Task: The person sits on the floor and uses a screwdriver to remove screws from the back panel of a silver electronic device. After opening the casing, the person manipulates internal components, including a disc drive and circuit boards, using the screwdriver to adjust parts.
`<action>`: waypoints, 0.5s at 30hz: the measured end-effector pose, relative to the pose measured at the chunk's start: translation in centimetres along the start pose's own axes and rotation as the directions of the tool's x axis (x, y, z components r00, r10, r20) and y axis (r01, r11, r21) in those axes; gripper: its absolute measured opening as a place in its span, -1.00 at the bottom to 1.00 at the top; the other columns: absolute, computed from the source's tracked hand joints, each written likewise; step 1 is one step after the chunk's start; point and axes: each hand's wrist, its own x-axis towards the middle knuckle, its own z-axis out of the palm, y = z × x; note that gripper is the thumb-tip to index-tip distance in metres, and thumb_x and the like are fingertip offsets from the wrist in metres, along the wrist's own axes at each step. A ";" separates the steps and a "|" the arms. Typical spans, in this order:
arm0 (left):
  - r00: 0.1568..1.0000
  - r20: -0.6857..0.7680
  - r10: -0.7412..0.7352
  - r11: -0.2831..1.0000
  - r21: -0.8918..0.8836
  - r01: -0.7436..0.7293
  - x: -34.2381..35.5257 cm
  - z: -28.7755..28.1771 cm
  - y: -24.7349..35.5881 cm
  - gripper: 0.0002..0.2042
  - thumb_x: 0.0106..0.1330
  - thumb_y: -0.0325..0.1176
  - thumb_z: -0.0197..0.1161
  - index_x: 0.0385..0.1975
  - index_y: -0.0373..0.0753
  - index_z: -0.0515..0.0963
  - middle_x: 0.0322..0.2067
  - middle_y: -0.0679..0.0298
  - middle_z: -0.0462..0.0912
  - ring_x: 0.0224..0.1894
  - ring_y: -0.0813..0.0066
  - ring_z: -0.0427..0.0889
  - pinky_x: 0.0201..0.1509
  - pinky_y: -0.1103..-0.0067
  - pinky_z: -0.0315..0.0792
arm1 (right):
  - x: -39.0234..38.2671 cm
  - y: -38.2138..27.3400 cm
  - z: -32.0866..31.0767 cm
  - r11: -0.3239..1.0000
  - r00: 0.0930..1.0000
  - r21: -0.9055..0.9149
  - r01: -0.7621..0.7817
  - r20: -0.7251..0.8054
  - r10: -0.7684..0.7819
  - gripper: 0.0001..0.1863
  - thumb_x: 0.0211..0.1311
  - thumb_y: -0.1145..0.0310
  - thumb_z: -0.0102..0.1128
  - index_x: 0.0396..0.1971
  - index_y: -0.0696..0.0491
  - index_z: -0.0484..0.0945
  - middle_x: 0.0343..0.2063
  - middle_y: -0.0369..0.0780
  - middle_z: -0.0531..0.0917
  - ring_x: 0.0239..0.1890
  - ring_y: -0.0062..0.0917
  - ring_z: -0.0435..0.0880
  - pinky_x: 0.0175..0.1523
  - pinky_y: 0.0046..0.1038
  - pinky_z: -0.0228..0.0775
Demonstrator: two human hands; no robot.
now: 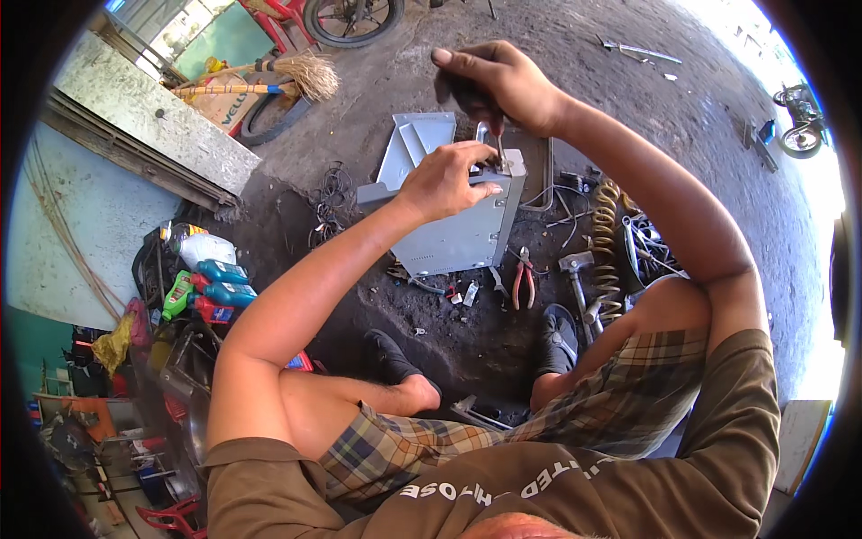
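A grey metal case (449, 238) stands on the dark ground in front of me, with a grey panel (409, 139) behind it. My right hand (503, 85) is raised over the case's top right corner, closed on a screwdriver (498, 135) whose shaft points down at a small light metal bracket (514, 162). My left hand (444, 180) grips the case's top edge beside that bracket, thumb over the near face; some of its fingertips are hidden.
Red-handled pliers (523, 283), a hammer (575, 265), a coil spring (603, 242) and wires (332, 189) lie around the case. Bottles (224, 274) stand left, brooms (305, 76) lean upper left, and a motorcycle (799, 121) is at far right. My feet flank the near ground.
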 end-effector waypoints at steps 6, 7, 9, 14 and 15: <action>1.000 0.001 -0.017 1.000 -0.008 0.017 0.0 0.2 -0.4 -0.54 0.22 -0.29 0.63 0.07 -0.34 0.70 0.06 0.06 0.80 0.07 0.09 0.81 0.20 0.34 0.65 | -0.2 -2.9 -0.8 0.331 0.995 -0.941 -0.076 -0.092 -0.033 -0.45 0.61 -0.10 0.19 -0.24 0.17 0.74 -0.43 -0.11 0.85 -0.37 -0.27 0.87 -0.15 -0.14 0.68; 1.000 -0.004 -0.011 1.000 0.002 0.011 0.0 0.2 -0.7 -0.54 0.22 -0.29 0.63 0.08 -0.34 0.70 0.05 0.06 0.80 0.07 0.10 0.81 0.20 0.34 0.65 | -0.4 -3.5 -1.1 0.321 0.998 -0.946 -0.050 -0.062 -0.028 -0.47 0.60 -0.07 0.21 -0.25 0.17 0.74 -0.44 -0.12 0.85 -0.34 -0.28 0.87 -0.12 -0.15 0.68; 1.000 0.001 -0.022 1.000 -0.003 0.022 0.0 0.2 -0.3 -0.54 0.22 -0.29 0.63 0.08 -0.33 0.70 0.04 0.07 0.80 0.06 0.10 0.81 0.20 0.33 0.65 | -0.1 -3.3 -2.1 0.423 0.992 -0.898 0.125 0.114 -0.051 -0.60 0.57 0.09 0.27 -0.27 0.18 0.68 -0.42 -0.10 0.84 -0.22 -0.22 0.86 0.00 -0.15 0.63; 0.999 0.016 -0.032 0.999 -0.009 0.032 0.2 0.1 0.0 -0.54 0.21 -0.29 0.63 0.08 -0.32 0.70 0.01 0.07 0.80 0.05 0.10 0.81 0.21 0.32 0.64 | -1.2 -3.7 -3.5 0.530 0.943 -0.790 0.307 0.330 -0.054 -0.73 0.54 0.28 0.24 -0.28 0.20 0.55 -0.36 -0.12 0.87 -0.20 -0.22 0.85 0.03 -0.15 0.60; 1.000 0.000 -0.013 1.000 -0.007 0.013 0.1 0.2 -0.2 -0.56 0.23 -0.29 0.62 0.07 -0.32 0.70 0.02 0.07 0.80 0.05 0.10 0.81 0.21 0.33 0.64 | -1.6 -3.9 -3.0 0.532 0.959 -0.806 0.261 0.277 -0.051 -0.74 0.54 0.28 0.24 -0.27 0.20 0.55 -0.36 -0.12 0.87 -0.20 -0.23 0.86 0.03 -0.15 0.60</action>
